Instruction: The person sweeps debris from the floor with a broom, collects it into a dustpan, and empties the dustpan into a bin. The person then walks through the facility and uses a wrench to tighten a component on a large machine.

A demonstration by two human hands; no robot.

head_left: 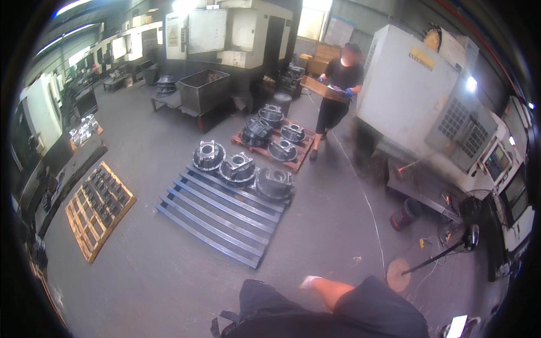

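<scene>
Neither my left hand nor my right hand shows; only my dark clothing (282, 315) and one bare leg (332, 293) come in at the lower edge. Ahead of me lies a blue slatted metal pallet (220, 214). Three grey cast metal housings (236, 169), round with flanges, rest along its far side. Behind it, several similar housings (282, 150) sit on a reddish wooden pallet (298, 160). A bright white rectangular thing (457, 327) appears at the lower right edge; what supports it cannot be made out.
A person (341, 73) with blue gloves carries a brown box (318, 87) beyond the pallets. At left lies a wooden pallet (84, 231) with small dark parts. Right: a large machine (411, 84), dark bucket (406, 214), floor cable (366, 197) and round-based stand (398, 275). Farther back stands a metal bin (203, 93).
</scene>
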